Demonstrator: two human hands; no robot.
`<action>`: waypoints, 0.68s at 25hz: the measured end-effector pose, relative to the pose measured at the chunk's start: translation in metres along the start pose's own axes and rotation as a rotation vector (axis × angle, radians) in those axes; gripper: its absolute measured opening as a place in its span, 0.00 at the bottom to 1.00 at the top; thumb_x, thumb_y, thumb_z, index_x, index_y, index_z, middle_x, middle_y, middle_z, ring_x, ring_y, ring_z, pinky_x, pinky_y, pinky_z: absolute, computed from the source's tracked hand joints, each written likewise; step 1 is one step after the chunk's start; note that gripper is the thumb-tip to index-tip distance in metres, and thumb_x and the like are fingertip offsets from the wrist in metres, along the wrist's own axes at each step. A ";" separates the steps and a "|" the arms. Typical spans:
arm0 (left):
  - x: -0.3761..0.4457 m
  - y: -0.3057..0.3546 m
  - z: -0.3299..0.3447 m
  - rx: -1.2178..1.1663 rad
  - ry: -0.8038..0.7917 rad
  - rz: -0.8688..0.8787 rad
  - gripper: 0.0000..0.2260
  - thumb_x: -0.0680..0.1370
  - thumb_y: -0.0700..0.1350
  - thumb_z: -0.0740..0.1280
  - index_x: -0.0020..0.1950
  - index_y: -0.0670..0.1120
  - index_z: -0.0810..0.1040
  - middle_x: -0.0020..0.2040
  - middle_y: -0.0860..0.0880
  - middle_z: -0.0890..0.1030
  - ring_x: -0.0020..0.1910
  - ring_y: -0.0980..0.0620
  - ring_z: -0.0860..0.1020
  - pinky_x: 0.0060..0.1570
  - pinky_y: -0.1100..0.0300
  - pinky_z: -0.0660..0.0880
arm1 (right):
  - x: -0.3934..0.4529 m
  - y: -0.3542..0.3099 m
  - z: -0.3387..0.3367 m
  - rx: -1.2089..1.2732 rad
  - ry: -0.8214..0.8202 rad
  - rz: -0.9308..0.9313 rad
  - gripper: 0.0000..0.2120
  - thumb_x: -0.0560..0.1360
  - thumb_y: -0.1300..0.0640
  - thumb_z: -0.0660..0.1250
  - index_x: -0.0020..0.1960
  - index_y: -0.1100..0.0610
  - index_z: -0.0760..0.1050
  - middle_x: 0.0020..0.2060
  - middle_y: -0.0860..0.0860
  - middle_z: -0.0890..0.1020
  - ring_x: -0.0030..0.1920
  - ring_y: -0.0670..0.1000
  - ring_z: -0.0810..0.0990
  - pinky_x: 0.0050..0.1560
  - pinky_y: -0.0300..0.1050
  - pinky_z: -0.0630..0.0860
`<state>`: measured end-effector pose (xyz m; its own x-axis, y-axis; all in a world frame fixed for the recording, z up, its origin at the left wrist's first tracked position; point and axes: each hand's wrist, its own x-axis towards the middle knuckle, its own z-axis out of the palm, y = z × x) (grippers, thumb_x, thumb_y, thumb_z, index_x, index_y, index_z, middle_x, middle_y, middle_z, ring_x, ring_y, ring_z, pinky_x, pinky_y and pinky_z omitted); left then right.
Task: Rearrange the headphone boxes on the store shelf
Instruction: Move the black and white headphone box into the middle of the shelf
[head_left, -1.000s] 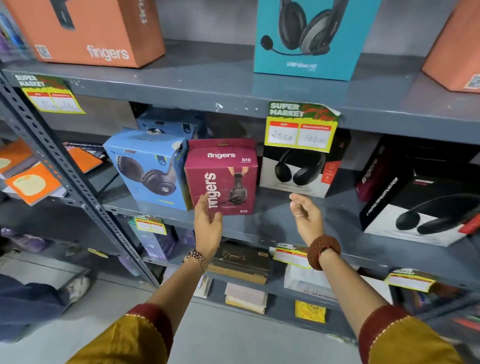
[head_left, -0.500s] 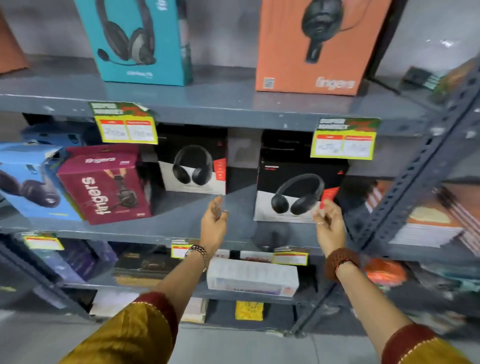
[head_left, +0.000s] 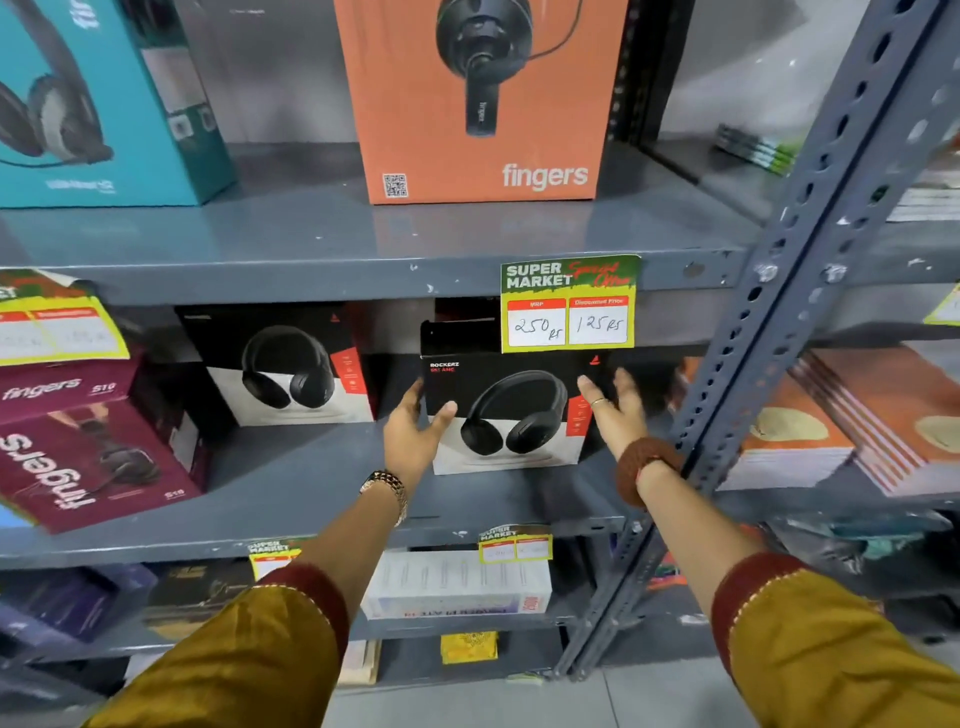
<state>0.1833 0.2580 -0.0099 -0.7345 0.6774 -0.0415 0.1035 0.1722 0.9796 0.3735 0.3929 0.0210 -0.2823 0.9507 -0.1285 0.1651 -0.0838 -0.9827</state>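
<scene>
A black-and-white Rockerz headphone box (head_left: 511, 415) stands on the grey middle shelf (head_left: 311, 499). My left hand (head_left: 413, 434) grips its left edge, thumb on the front face. My right hand (head_left: 613, 410) presses against its right edge. A second black-and-white headphone box (head_left: 291, 371) stands further back to the left. A maroon "fingers" box (head_left: 88, 447) lies at the far left. On the upper shelf (head_left: 363, 244) stand an orange "fingers" box (head_left: 483, 98) and a teal headset box (head_left: 98, 98).
A yellow price tag (head_left: 569, 304) hangs from the upper shelf edge, covering the held box's top. A perforated grey upright (head_left: 779, 291) runs diagonally just right of my right hand. Stacked books (head_left: 841, 431) fill the neighbouring bay. A white box (head_left: 457, 587) lies on the lower shelf.
The view swung right, away from the maroon box. Both hands reached forward from open air and closed onto the two sides of the Rockerz box.
</scene>
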 end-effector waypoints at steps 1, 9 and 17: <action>0.003 -0.002 0.001 0.007 0.008 0.015 0.29 0.74 0.47 0.70 0.73 0.45 0.65 0.69 0.45 0.74 0.68 0.47 0.72 0.69 0.51 0.68 | 0.002 0.000 0.002 -0.005 -0.014 0.011 0.33 0.75 0.50 0.64 0.74 0.55 0.54 0.75 0.54 0.61 0.74 0.54 0.61 0.71 0.48 0.58; -0.013 0.005 0.005 -0.089 0.173 0.005 0.25 0.73 0.42 0.71 0.69 0.42 0.70 0.56 0.51 0.79 0.53 0.55 0.77 0.62 0.60 0.71 | -0.017 -0.008 0.003 -0.076 0.056 -0.096 0.26 0.74 0.56 0.66 0.68 0.64 0.65 0.65 0.57 0.74 0.66 0.54 0.72 0.61 0.40 0.65; -0.089 0.012 -0.036 0.269 0.246 0.041 0.19 0.73 0.53 0.70 0.62 0.49 0.78 0.52 0.46 0.85 0.54 0.46 0.81 0.49 0.59 0.71 | -0.100 0.000 -0.026 -0.161 0.087 -0.226 0.08 0.71 0.50 0.69 0.50 0.49 0.81 0.34 0.40 0.80 0.40 0.45 0.82 0.48 0.46 0.79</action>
<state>0.2260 0.1737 0.0122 -0.8620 0.5011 0.0771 0.2845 0.3523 0.8916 0.4264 0.3057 0.0378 -0.2485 0.9623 0.1102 0.2572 0.1752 -0.9503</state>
